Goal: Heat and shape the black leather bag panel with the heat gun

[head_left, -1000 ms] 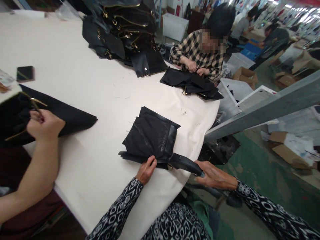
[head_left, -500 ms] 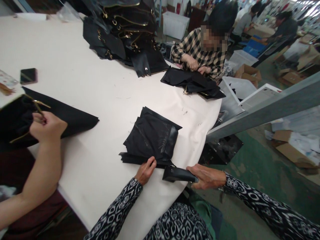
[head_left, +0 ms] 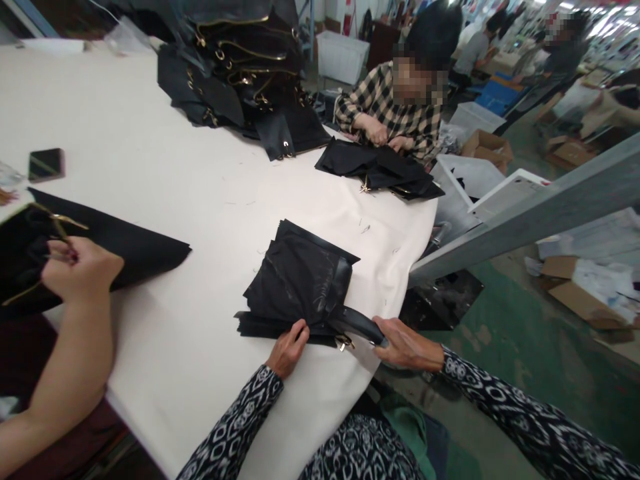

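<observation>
A stack of black fabric panels [head_left: 300, 280], matte and sharply folded, lies near the front edge of a cream-covered table [head_left: 165, 167]. At far left, a co-worker's hand [head_left: 75, 267] pinches dark cloth with gold trim, cut off by the frame. The left hand [head_left: 287, 347] pins the stack's near corner, fingers together. The right hand [head_left: 405, 343] is closed around a smooth, glossy black strap [head_left: 357, 322]; a small gold fitting below it is hard to make out. No lettering is legible.
</observation>
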